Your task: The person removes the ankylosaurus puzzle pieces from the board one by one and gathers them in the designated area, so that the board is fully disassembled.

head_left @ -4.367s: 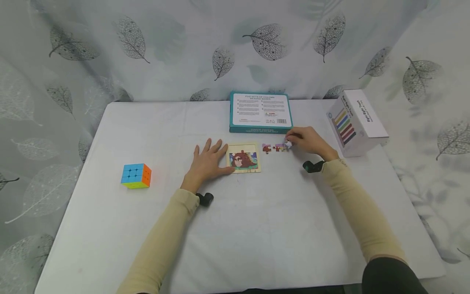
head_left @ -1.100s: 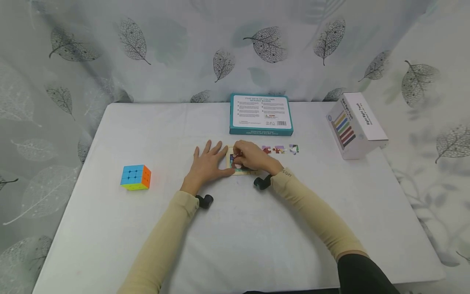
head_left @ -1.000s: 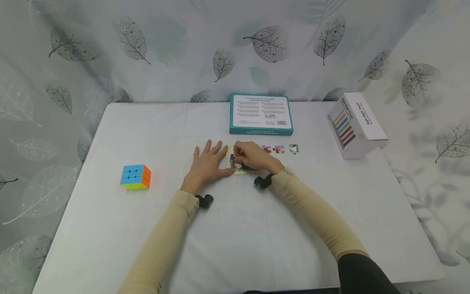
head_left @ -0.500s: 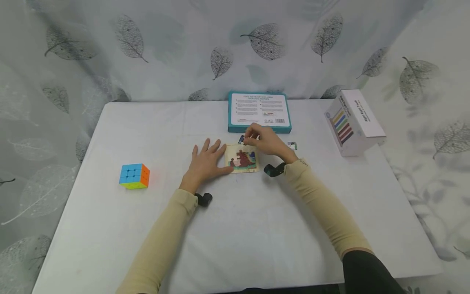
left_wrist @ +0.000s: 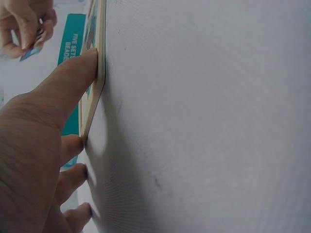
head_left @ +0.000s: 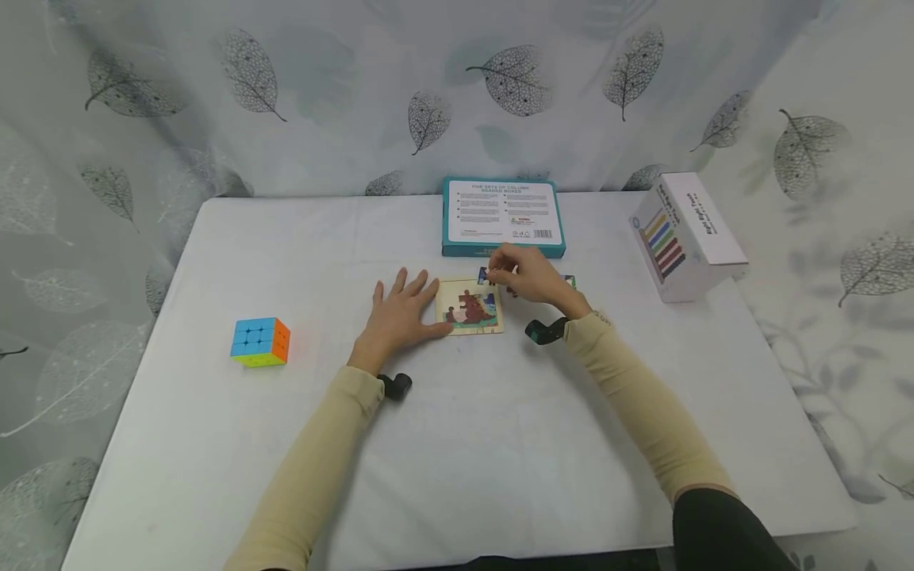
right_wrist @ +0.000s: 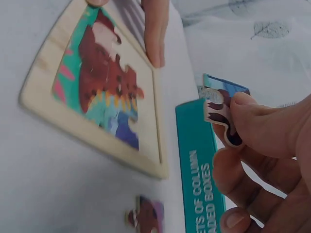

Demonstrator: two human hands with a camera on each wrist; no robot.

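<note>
My left hand (head_left: 398,317) lies spread on the table at the left edge of a wooden jigsaw tray (head_left: 469,331), thumb on its near corner. Inside the tray, joined pieces with a reddish-brown dinosaur picture (right_wrist: 104,73) fill the lower part; bare wood shows above. My right hand (head_left: 527,274) pinches a puzzle piece (right_wrist: 218,109) between thumb and fingers, raised beyond the tray's upper right corner. Blue and dark brown print shows on that piece. Below the right hand, a loose purple-and-brown piece (right_wrist: 149,216) lies on the cloth.
A teal box (head_left: 503,214) lies flat behind the tray. A white box (head_left: 689,238) stands at the back right, and a puzzle cube (head_left: 260,341) sits at the left. Another loose piece (head_left: 569,281) shows right of the right hand.
The right hand set a piece at the row's right end, went to the tray and lifted out the upper-left piece. Now it has moved rightward with it. The left hand has stayed put.
</note>
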